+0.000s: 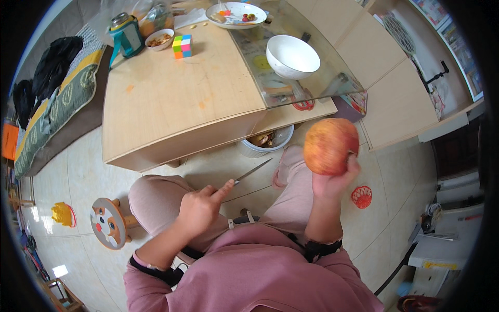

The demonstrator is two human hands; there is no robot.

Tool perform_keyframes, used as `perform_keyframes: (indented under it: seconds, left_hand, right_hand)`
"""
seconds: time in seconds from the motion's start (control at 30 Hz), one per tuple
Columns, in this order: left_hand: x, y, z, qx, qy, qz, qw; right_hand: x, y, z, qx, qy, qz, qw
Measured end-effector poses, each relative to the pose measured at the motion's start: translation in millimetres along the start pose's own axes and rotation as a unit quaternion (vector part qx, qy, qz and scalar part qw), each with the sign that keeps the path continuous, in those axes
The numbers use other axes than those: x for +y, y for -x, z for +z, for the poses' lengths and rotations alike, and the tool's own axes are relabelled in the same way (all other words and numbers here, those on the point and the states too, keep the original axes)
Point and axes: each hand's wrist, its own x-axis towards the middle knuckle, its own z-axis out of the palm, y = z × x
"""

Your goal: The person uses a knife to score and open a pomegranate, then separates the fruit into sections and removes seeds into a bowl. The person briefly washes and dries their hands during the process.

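My left hand (200,208) is closed around the handle of a knife (254,171), index finger stretched along it. Its narrow blade points up and to the right, over the gap between my knees. On the right, my right hand (335,179) holds up a large red-and-yellow apple (329,146), thumb on its lower right side. Knife and apple are apart. Beyond the apple, a white bowl (292,56) stands on the glass part of the wooden table (183,97). Below the table edge is a bin (253,150) with scraps in it.
On the table are a puzzle cube (182,46), a small bowl of food (160,39), a bottle in a teal holder (126,37) and a plate with small fruits (236,15). Red-handled scissors (304,104) lie under the glass. A stool (109,223) and red basket (361,197) are on the floor.
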Motion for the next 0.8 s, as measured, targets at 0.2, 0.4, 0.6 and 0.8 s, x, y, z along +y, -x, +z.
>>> perform_keyframes:
  seconds: [0.2, 0.4, 0.6, 0.8]
  left_hand:
    - [-13, 2, 11, 0.085, 0.053, -0.041, 0.994]
    - [12, -1, -15, 0.198, 0.067, 0.146, 0.967]
    - [25, -8, -25, 0.156, -0.017, 0.145, 0.977]
    - [27, -9, -19, 0.134, 0.008, 0.132, 0.982]
  right_hand:
    - [-8, -12, -9, -0.086, -0.093, 0.012, 0.992]
    - [19, -13, -7, -0.015, -0.038, 0.047, 0.998]
    - [30, -13, -10, 0.010, -0.028, 0.101, 0.994]
    - [29, -12, -12, -0.044, -0.028, 0.073, 0.996]
